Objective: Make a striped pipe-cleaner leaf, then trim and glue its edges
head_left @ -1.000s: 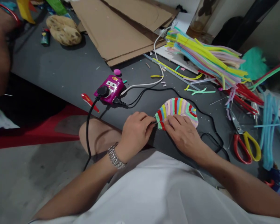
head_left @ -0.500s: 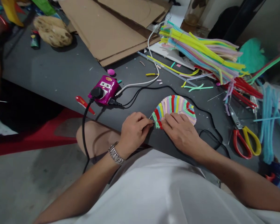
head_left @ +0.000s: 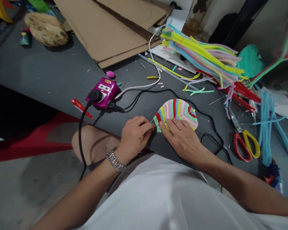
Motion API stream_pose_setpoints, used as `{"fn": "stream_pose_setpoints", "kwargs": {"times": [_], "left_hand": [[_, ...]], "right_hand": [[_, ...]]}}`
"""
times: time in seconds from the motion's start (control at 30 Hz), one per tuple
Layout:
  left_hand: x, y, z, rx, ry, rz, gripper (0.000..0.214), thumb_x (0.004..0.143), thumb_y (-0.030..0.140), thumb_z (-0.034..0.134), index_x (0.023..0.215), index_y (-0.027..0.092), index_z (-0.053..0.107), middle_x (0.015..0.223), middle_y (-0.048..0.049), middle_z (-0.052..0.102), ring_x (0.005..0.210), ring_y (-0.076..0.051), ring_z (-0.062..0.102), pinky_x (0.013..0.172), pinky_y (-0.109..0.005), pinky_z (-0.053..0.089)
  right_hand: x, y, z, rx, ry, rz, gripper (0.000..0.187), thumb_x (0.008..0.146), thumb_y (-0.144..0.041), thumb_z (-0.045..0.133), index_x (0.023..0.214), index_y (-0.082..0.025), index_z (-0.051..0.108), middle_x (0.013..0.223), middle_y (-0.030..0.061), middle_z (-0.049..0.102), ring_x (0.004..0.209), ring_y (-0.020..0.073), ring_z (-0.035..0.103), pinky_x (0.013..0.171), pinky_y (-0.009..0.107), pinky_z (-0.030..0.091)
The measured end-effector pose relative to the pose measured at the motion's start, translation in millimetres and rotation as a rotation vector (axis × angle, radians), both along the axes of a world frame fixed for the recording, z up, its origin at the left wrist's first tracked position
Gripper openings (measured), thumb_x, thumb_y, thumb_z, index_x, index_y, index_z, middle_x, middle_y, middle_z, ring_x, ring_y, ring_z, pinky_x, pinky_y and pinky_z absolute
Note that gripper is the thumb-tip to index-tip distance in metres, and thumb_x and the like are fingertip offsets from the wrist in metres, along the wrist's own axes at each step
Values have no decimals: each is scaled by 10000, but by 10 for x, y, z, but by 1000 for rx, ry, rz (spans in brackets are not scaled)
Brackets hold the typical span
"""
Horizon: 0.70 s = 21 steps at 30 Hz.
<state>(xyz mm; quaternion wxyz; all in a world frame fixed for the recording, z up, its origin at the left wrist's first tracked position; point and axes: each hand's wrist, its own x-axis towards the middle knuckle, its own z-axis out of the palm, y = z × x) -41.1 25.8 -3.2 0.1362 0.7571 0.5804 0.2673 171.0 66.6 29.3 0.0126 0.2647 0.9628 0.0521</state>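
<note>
A leaf-shaped piece of striped pipe cleaners point(head_left: 174, 108) in red, yellow, green, blue, pink and lilac lies on the grey table in front of me. My right hand point(head_left: 181, 134) holds its near edge, its fingers bent over the stripes and the thumb by the green left tip. At that tip, thumb and forefinger of my left hand point(head_left: 136, 131) are pinched together on a thin wire end point(head_left: 152, 120); the pinch itself is partly hidden. Part of the piece's lower side is covered by my right hand.
A purple power adapter point(head_left: 105, 91) with black cords stands left of the piece. Right of it lie scissors point(head_left: 241, 135) and blue pipe cleaners point(head_left: 266, 127). Behind are a pipe cleaner bundle point(head_left: 201, 57) and cardboard sheets point(head_left: 110, 35). A red cutter-like tool point(head_left: 81, 108) lies near the table edge.
The whole view has shifted, so things sit slightly further left. My right thumb and forefinger have come closer to the green tip; my left hand keeps its pinch there.
</note>
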Motion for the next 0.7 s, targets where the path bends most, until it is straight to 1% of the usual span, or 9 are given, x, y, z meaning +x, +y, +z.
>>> {"fn": "stream_pose_setpoints", "kwargs": {"times": [0.17, 0.3, 0.43, 0.57, 0.7], "left_hand": [[-20, -4, -26, 48, 48, -16, 232, 1013, 203, 518, 937, 210, 736, 866, -54, 653, 801, -193, 537, 706, -336, 410], [-69, -24, -32, 33, -57, -36, 196, 993, 165, 551, 1004, 206, 743, 876, -49, 670, 802, -180, 571, 720, -321, 452], [-70, -61, 23, -17, -142, 28, 160, 968, 145, 583, 980, 192, 736, 904, -57, 708, 846, -189, 625, 776, -335, 503], [-19, -74, 78, -74, -129, 91, 155, 950, 141, 591, 980, 200, 731, 890, -56, 709, 857, -204, 637, 794, -356, 514], [13, -56, 102, -101, -86, 95, 195, 947, 138, 583, 1021, 209, 749, 884, -56, 697, 847, -205, 622, 778, -356, 501]], "right_hand": [[-42, -8, 52, -1, -7, -15, 385, 1001, -134, 437, 1355, -87, 580, 1247, 216, 641, 1069, 307, 520, 861, 420, 397], [-82, 8, 109, -6, -47, -14, 365, 998, -140, 441, 1320, -93, 606, 1204, 202, 649, 1013, 298, 524, 827, 407, 396], [-97, 17, 137, -19, -62, -15, 349, 994, -149, 457, 1300, -99, 619, 1181, 195, 651, 1001, 303, 522, 819, 405, 393], [-103, 14, 135, -32, -60, -29, 339, 990, -140, 463, 1285, -97, 624, 1169, 199, 651, 1008, 306, 514, 831, 411, 393], [-107, 13, 129, -58, -52, -30, 340, 994, -136, 448, 1282, -99, 625, 1173, 204, 654, 1006, 304, 507, 833, 414, 393]]}}
